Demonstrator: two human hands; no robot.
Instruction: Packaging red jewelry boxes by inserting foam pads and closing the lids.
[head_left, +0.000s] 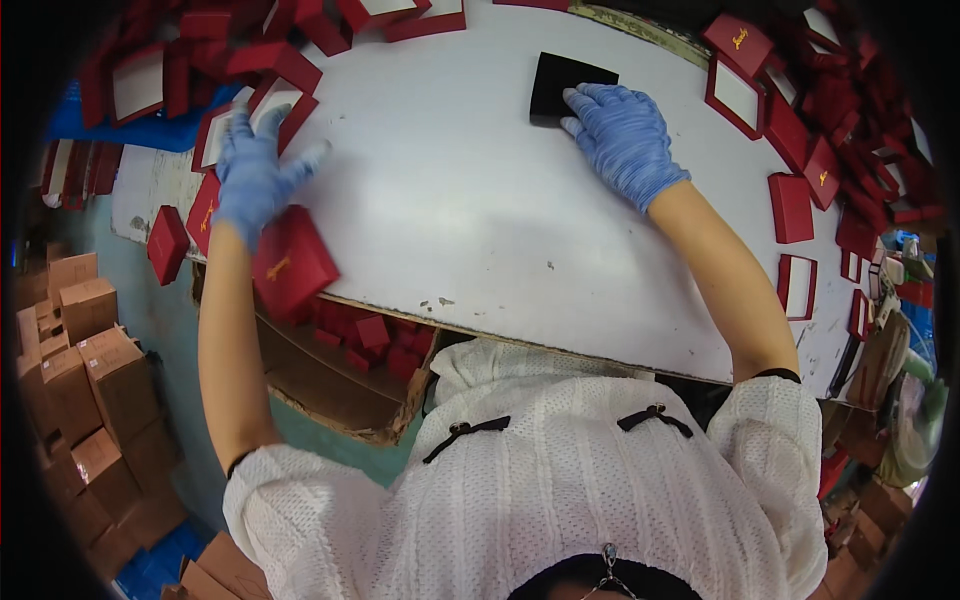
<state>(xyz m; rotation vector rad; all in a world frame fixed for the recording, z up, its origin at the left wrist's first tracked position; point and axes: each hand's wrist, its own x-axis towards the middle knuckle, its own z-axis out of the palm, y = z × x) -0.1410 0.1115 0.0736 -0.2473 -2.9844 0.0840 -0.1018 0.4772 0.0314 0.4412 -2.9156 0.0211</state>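
My left hand [252,182], in a blue glove and blurred by motion, is open with its fingers spread at the left of the table. Just beyond its fingertips are red boxes with white insides [282,100]. A closed-looking red box [296,258] with gold lettering overlaps the table's front edge below this hand; whether it touches the table I cannot tell. Farther right, my gloved right hand [632,145] has its fingers closed over the right side of a flat black square piece [556,92]. The thumb side of that grip is partly hidden.
The white table [440,200] curves around me. Red boxes and lids [792,208] pile up along its right side and far left. Under the front edge, an open carton [350,395] holds several small red boxes. Brown cartons [108,375] stack on the floor at left.
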